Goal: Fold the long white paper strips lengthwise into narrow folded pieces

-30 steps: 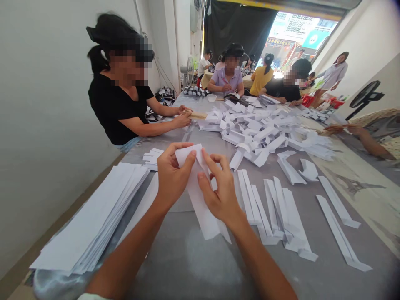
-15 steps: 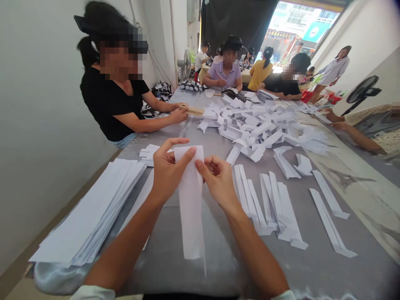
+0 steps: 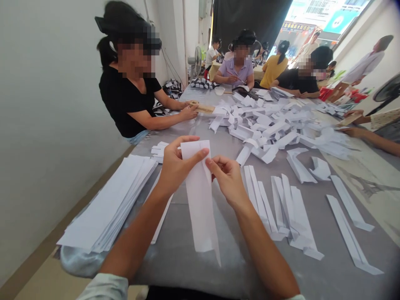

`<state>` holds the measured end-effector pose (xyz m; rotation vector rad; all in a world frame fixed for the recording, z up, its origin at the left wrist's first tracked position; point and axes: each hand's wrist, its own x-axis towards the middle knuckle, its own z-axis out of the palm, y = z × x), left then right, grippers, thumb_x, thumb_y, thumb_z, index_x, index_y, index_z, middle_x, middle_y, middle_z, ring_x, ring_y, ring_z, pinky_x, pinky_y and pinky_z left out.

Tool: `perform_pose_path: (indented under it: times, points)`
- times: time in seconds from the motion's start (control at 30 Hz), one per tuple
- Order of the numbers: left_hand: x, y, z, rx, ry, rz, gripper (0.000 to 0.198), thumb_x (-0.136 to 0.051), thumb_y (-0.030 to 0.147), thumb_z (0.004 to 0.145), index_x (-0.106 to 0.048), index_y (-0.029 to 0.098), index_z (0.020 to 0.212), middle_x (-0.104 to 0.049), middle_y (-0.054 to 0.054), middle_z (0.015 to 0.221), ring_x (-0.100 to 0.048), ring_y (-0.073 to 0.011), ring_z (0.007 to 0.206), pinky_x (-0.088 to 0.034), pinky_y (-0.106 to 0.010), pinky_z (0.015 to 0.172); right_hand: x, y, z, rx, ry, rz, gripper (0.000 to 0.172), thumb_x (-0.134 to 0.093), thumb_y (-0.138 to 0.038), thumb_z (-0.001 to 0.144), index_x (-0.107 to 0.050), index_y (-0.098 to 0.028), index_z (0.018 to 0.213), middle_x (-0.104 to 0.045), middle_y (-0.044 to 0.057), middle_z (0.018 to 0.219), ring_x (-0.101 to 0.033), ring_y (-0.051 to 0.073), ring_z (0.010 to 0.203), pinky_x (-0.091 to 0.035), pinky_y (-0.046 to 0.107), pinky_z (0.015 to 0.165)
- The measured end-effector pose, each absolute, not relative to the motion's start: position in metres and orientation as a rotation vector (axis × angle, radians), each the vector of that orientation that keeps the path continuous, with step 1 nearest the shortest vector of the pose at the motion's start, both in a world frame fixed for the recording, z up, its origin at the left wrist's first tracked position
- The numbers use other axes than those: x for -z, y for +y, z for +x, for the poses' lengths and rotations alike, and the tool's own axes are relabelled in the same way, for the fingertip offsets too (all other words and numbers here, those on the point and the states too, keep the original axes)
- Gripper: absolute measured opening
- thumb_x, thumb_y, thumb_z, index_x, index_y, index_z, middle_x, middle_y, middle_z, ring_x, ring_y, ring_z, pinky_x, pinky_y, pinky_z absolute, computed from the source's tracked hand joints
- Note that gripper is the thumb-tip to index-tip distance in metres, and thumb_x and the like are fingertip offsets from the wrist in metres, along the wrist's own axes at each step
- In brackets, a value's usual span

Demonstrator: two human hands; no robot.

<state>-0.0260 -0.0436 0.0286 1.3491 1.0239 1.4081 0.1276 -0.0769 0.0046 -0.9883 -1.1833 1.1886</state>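
Observation:
Between my hands hangs a long white paper strip (image 3: 200, 208), folded along its right side, its lower end dangling above the grey table. My left hand (image 3: 178, 164) grips it near the top, thumb across the front and fingers behind. My right hand (image 3: 228, 177) pinches its right edge just below the top, thumb and fingers closed on the paper. Left of my forearm lies a stack of flat white paper sheets (image 3: 106, 200). Several folded paper strips (image 3: 281, 208) rest on the table to the right of my right hand.
A large heap of folded white papers (image 3: 265, 121) covers the table's far middle. Across on the left, a person in black (image 3: 131, 91) holds a light brown piece (image 3: 203, 108). Other people sit around the far side. A wall (image 3: 40, 104) stands at the left.
The view has turned a little to the left, so everything appears shifted right. Both hands still hold the paper strip, and its right-side fold stands a little wider near the bottom.

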Motion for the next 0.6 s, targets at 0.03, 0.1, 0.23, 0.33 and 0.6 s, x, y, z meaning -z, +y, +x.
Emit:
perform_pose_path:
  times: [0.03,0.1,0.23,0.33,0.6]
  points:
    - [-0.028,-0.044,-0.026,-1.399,1.017,1.37,0.038,-0.095,0.045,0.075,-0.081,0.02,0.1,-0.075,-0.003,0.075,-0.067,-0.0179,0.058,-0.052,-0.027,0.048,-0.005,-0.077,0.127,-1.178,-1.181,-0.992,0.043,-0.075,-0.061,0.091,-0.068,-0.02,0.08,-0.066,0.001,0.074,-0.059,0.015,0.066,-0.049,0.026,0.058]
    - [-0.028,-0.046,-0.025,-1.44,1.05,1.427,0.031,-0.092,0.046,0.077,-0.079,0.018,0.08,-0.074,-0.004,0.073,-0.065,-0.0175,0.058,-0.05,-0.028,0.049,-0.007,-0.079,0.128,-1.17,-1.187,-0.993,0.043,-0.073,-0.062,0.092,-0.068,-0.02,0.084,-0.067,0.001,0.078,-0.06,0.015,0.069,-0.049,0.026,0.059]
    - [-0.027,-0.047,-0.024,-1.602,1.24,1.575,0.034,-0.088,0.043,0.081,-0.072,0.018,0.065,-0.066,-0.001,0.063,-0.055,-0.0145,0.055,-0.041,-0.027,0.049,-0.013,-0.091,0.132,-1.212,-1.332,-1.115,0.038,-0.072,-0.056,0.096,-0.067,-0.022,0.11,-0.071,0.003,0.096,-0.065,0.016,0.074,-0.049,0.026,0.06]
    - [-0.027,-0.046,-0.026,-1.644,1.338,1.694,0.039,-0.086,0.042,0.082,-0.066,0.018,0.06,-0.058,0.001,0.058,-0.049,-0.013,0.055,-0.038,-0.027,0.05,-0.015,-0.101,0.136,-1.171,-1.514,-1.244,0.031,-0.065,-0.049,0.102,-0.065,-0.024,0.12,-0.073,0.003,0.099,-0.065,0.016,0.07,-0.047,0.028,0.058]
    - [-0.033,-0.037,-0.043,-1.732,1.396,1.703,0.036,-0.085,0.038,0.082,-0.064,0.018,0.06,-0.056,0.002,0.059,-0.048,-0.0127,0.056,-0.037,-0.027,0.051,-0.016,-0.113,0.143,-0.893,-1.806,-1.337,0.026,-0.045,-0.031,0.109,-0.068,-0.023,0.122,-0.064,-0.001,0.074,-0.055,0.017,0.06,-0.038,0.03,0.055]
